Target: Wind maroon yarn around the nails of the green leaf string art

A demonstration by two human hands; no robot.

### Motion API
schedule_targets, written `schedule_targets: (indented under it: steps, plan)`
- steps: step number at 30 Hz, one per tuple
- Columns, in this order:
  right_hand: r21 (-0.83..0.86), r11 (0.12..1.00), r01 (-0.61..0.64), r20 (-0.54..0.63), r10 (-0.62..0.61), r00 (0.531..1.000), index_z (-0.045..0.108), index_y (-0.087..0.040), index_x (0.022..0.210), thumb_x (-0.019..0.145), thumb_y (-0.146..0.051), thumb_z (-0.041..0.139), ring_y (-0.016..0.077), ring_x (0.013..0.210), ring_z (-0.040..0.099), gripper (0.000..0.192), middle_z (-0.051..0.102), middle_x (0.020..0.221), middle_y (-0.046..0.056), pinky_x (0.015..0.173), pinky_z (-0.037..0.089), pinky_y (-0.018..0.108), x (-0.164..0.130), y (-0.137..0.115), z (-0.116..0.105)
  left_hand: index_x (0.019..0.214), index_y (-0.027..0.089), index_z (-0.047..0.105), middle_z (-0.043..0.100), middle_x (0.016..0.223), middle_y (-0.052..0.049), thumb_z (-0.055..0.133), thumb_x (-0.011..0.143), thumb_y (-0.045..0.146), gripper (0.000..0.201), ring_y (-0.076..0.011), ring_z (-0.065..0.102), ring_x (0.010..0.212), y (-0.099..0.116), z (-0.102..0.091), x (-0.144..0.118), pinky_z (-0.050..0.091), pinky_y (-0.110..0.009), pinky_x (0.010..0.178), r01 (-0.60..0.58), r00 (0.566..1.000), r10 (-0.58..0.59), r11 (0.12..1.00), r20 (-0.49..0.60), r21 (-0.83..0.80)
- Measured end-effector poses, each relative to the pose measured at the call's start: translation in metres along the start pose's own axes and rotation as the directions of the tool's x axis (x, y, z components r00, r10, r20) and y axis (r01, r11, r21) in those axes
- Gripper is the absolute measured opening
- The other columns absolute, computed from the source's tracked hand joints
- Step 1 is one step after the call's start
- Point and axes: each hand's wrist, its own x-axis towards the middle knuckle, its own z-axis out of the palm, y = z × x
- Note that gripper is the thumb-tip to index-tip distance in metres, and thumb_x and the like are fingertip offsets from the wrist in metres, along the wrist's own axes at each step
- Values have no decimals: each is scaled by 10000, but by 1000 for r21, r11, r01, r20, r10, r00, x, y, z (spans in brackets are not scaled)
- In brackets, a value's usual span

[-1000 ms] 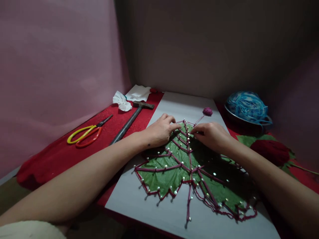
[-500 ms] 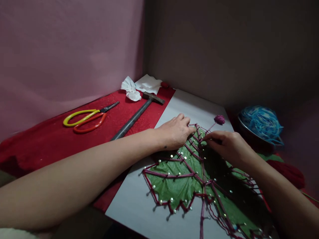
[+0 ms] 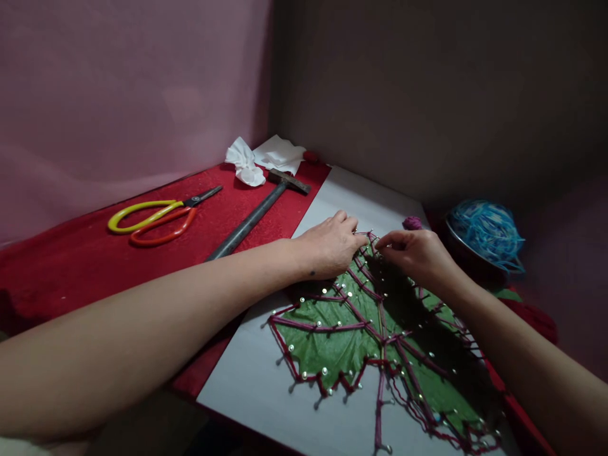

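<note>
A large green leaf [image 3: 327, 348] lies on a white board [image 3: 256, 386], ringed by nails with dark red yarn [image 3: 282, 340] along its edge. Purple yarn [image 3: 311, 327] runs between nails over its veins. My left hand [image 3: 332, 244] rests at the leaf's far tip, fingers curled in by the nails; what they grip, if anything, is hidden. Just right of it, my right hand [image 3: 415, 253] pinches purple yarn between thumb and forefinger, close to the tip nails. Behind that hand sits a small purple yarn ball [image 3: 411, 223], partly covered.
On the red cloth [image 3: 61, 272] at left lie scissors [image 3: 164, 218] with yellow and red handles and a hammer [image 3: 251, 218]. Crumpled white tissue [image 3: 244, 163] is near the corner of the walls. A bowl of blue yarn [image 3: 487, 234] stands at right, beside dark red yarn [image 3: 534, 320].
My right hand has moved slightly away and left, closer to the leaf's tip and my left hand. The purple ball is now partly hidden behind it. The whole view has shifted slightly.
</note>
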Motion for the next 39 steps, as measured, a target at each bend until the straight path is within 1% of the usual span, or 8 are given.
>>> schedule_targets:
  steps: [4,8,12,16,19,24,31,39]
  plan:
    - [51,999,-6,-74,10,997,739,-204,771,751,-235,572,138,543,574,171,664,604,-3,535,403,245,-15,6,-1,1243,230,570,528,1093,-130,419,843,95,448,-272,444,1026,1,-3,0,413,-369,839,-24,1000,24,1000,-7,9]
    - [-52,983,177,-28,-179,984,750,-218,784,782,-187,552,162,677,610,200,705,724,19,666,450,267,-24,14,-2,1223,273,595,522,1076,-117,433,837,93,455,-263,443,1001,0,-4,1,415,-374,843,-30,999,31,999,24,-20]
    - [-199,899,390,34,-391,920,758,-217,874,812,-140,496,161,629,527,280,649,656,34,630,422,280,-27,21,-3,1231,321,590,518,1119,-109,441,890,206,390,-280,422,1050,1,-3,2,401,-409,880,-68,997,69,996,27,-56]
    - [-187,821,539,94,-531,842,742,-185,911,830,-99,437,147,593,493,327,590,616,30,636,389,297,-26,24,-5,1284,375,535,507,1200,-98,405,931,314,381,-290,410,1088,8,-7,1,380,-452,906,-62,991,69,996,118,-66]
    - [-159,784,600,114,-589,800,724,-151,899,816,-88,438,142,584,480,305,580,621,27,648,364,317,-23,23,-7,1277,360,546,506,1223,-96,383,940,337,375,-292,409,1101,14,-10,1,371,-459,914,-51,984,58,998,167,-48]
    - [-141,772,620,178,-596,783,692,-141,803,799,-86,438,142,624,498,260,608,678,37,699,342,336,-21,20,-8,1241,321,575,507,1244,-83,361,944,335,366,-281,416,1099,16,-10,4,384,-436,890,-72,982,76,997,171,-26]
    - [-112,805,582,140,-567,812,689,-131,856,798,-92,433,137,608,464,265,577,666,33,686,318,329,-25,24,-7,1217,317,595,487,1291,-86,398,935,331,345,-290,389,1153,15,-8,5,355,-453,938,-49,991,50,999,125,-8]
    - [-106,830,547,158,-529,834,700,-147,825,800,-124,448,130,590,470,254,587,646,20,683,283,333,-24,22,-12,1249,370,560,468,1303,-73,416,929,359,351,-282,420,1134,14,-8,8,371,-454,930,-40,983,37,999,181,16]
